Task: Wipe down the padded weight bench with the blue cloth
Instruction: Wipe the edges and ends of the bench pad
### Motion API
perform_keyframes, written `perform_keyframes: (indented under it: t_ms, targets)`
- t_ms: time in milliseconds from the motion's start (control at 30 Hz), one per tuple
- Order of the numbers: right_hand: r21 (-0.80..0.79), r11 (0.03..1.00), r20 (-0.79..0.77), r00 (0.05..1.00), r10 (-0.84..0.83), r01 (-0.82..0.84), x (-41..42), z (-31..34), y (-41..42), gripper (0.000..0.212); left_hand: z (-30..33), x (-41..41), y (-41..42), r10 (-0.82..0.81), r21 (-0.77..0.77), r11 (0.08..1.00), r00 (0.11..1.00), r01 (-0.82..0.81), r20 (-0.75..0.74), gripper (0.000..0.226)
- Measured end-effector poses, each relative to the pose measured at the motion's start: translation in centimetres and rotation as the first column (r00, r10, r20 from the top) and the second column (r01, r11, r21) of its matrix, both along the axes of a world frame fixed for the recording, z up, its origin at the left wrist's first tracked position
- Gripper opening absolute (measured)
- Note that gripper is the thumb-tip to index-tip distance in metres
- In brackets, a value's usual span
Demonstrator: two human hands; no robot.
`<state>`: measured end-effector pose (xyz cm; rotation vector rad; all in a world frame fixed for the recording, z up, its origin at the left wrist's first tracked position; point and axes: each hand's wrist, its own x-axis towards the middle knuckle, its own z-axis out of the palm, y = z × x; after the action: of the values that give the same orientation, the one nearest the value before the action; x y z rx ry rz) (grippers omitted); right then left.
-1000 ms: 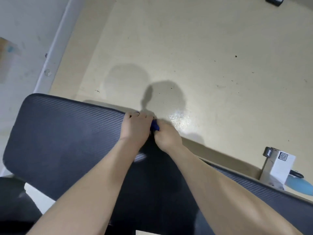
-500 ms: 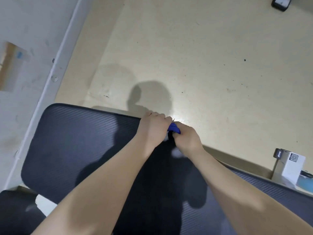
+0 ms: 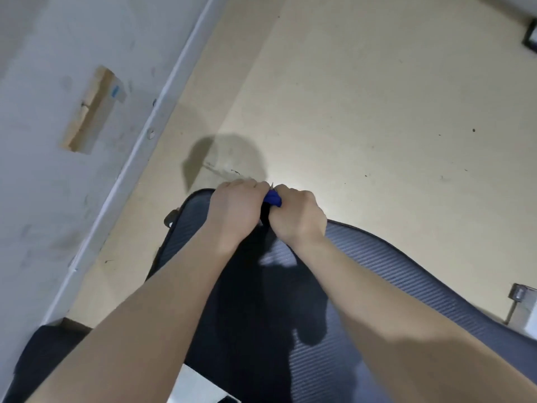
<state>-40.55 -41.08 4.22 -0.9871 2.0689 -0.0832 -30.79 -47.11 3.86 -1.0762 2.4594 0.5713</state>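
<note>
The padded weight bench is dark, with a ribbed carbon-like cover, and runs from the middle of the view down to the right. Both fists rest side by side on its far rounded end. My left hand and my right hand are each closed on the blue cloth. Only a small bunched fold of the cloth shows between the knuckles; the rest is hidden inside the hands. My forearms cover much of the pad.
A pale wall with a white skirting board runs along the left. Yellowish floor lies beyond the bench. A grey metal fitting on a white box sits at the right edge, and a dark object lies at the top right.
Both hands, still gripping the cloth, have slid along the pad's far edge to its rounded end. The view has swung left, showing more wall.
</note>
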Motion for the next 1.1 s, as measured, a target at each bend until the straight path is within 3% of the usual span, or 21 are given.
perform_keyframes:
  t_ms: [133,233,367,500,600,833,933,1000,1100]
  targets:
    - [-0.096,0.990,0.013,0.994,0.107,-0.105,5.2,-0.2,-3.4,0.030,0.8,5.3,-2.8,0.146,-0.042,0.988,0.989,-0.146,-0.017,0.031]
    - [-0.145,0.974,0.023,0.983,0.179,-0.174,5.3,-0.4,-3.6,0.028,0.6,6.4,-3.2,0.270,0.027,0.963,0.958,-0.268,-0.092,0.036]
    - [-0.151,0.977,0.013,0.988,0.152,-0.148,3.5,-1.0,-2.6,0.029,0.1,5.4,-2.6,0.367,0.189,0.923,0.914,-0.335,-0.173,0.046]
    - [-0.107,0.981,-0.061,0.986,0.155,-0.161,5.0,-1.4,-3.9,0.028,-0.6,6.2,-2.8,0.401,0.170,0.912,0.897,-0.373,-0.183,0.041]
    - [-0.130,0.946,-0.045,0.955,0.292,-0.295,7.3,-1.5,-6.0,0.036,-0.7,8.8,-3.1,0.568,0.170,0.821,0.812,-0.545,-0.134,0.040]
    - [-0.043,0.710,-0.184,0.704,0.686,-0.703,11.9,-1.1,-7.8,0.035,-0.5,14.5,-0.8,0.694,0.263,0.711,0.711,-0.652,-0.115,0.024]
    - [-0.082,0.544,-0.338,0.537,0.773,-0.835,14.4,-0.6,-6.4,0.032,-0.6,16.2,1.9,0.808,0.313,0.583,0.575,-0.750,-0.130,0.024]
    - [-0.064,0.480,-0.264,0.478,0.837,-0.875,16.4,-0.3,-5.1,0.031,-0.6,17.9,3.9,0.872,0.346,0.484,0.474,-0.804,-0.120,0.025]
    - [-0.069,0.454,-0.201,0.458,0.866,-0.888,19.2,0.1,-2.8,0.028,-0.4,20.7,6.3,0.896,0.372,0.431,0.440,-0.822,-0.067,0.025]
